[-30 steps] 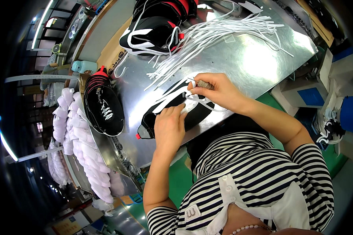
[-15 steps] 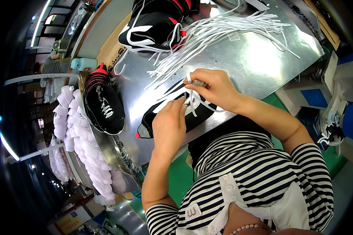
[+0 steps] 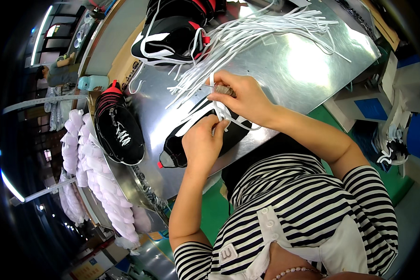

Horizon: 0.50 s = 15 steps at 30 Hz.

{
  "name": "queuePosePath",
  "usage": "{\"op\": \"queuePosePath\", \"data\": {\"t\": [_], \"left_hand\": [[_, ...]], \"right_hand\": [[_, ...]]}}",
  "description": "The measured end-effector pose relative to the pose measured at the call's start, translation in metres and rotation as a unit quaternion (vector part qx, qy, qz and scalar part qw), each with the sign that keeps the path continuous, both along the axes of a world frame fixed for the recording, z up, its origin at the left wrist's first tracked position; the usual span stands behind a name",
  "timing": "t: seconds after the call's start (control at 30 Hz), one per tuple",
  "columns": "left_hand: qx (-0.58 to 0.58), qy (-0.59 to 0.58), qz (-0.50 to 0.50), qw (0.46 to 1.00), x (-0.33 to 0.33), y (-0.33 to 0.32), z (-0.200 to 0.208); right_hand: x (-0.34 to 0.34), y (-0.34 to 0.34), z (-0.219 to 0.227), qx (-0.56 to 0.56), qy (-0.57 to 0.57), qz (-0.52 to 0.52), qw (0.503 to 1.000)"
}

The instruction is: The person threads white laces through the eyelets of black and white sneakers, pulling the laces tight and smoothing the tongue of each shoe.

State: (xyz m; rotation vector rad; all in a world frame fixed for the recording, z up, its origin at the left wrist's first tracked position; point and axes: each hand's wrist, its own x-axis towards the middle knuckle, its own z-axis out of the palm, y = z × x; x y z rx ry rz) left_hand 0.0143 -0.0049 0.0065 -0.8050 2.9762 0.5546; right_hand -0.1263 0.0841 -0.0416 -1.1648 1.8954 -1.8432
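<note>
A black, white and grey shoe [image 3: 171, 150] with a red tab at its left end lies slantwise on the metal table in front of me. My left hand [image 3: 202, 141] is closed at the shoe's middle, pinching white shoelace at the lacing. My right hand [image 3: 248, 97], just beyond it, grips a thin pointed tool [image 3: 225, 90] with a tan wrapped handle. A white shoelace [image 3: 212, 80] stands up in a narrow strip by the tool's metal tip and runs down to the shoe. My fingers partly hide the lacing.
A bundle of loose white shoelaces [image 3: 247, 35] spreads across the metal table [image 3: 294, 86] beyond my hands. More black, white and red shoes [image 3: 172, 42] sit at the far left. Another black shoe [image 3: 119, 128] rests by the left edge, near hanging white padded pieces [image 3: 95, 165].
My left hand has shifted right and now pinches shoelace near the lacing. The lace by the tool now stands higher above my right fingers. The whole view has shifted slightly.
</note>
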Motion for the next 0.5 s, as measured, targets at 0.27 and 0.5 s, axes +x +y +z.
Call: {"op": "queuePosePath", "data": {"t": [0.27, 0.5], "left_hand": [[0.033, 0.019, 0.046, 0.998, -0.002, -0.008, -0.011], [0.04, 0.034, 0.061, 0.997, -0.002, -0.006, -0.013]], "right_hand": [[0.016, 0.06, -0.001, 0.144, -0.147, 0.145, 0.968], [0.022, 0.058, -0.006, 0.194, -0.021, 0.116, 0.974]]}}
